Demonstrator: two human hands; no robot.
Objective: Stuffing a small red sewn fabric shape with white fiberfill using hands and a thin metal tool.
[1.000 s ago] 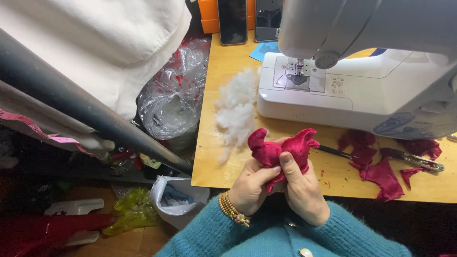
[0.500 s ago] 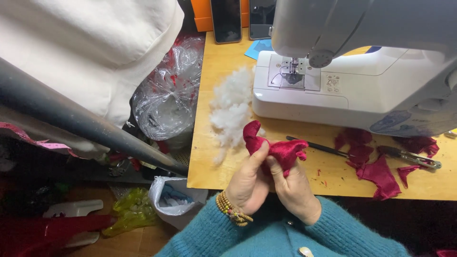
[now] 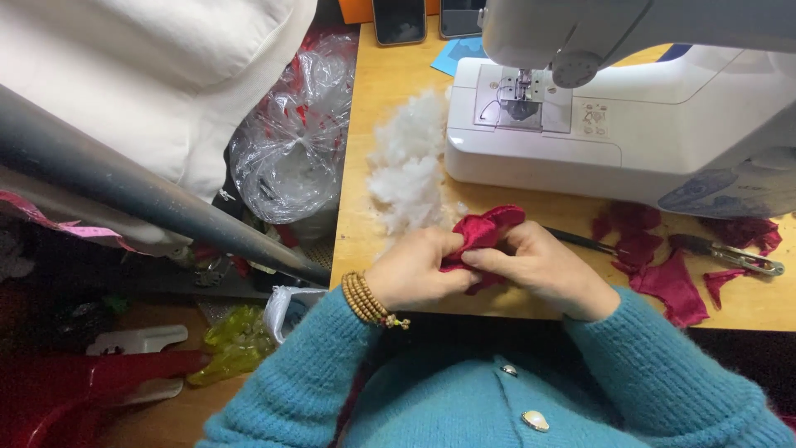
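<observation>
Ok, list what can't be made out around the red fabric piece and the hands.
Head view only:
- Red fabric piece: lower part hidden by left hand and right hand; shape unclear.
- Thin dark tool: near end hidden behind right hand.
- Sewing machine: top and right side cut off by frame edges.
- Needle area: too small.

1. The sewing machine blocks the back and right of the bench.
2. Stuffing lies just left of the machine, near the hands.
3. Bare bench runs along the left edge, up to the phones.
4. Red scraps and scissors clutter the right front.
5. A plastic bag and grey pole crowd the bench's left side.
</observation>
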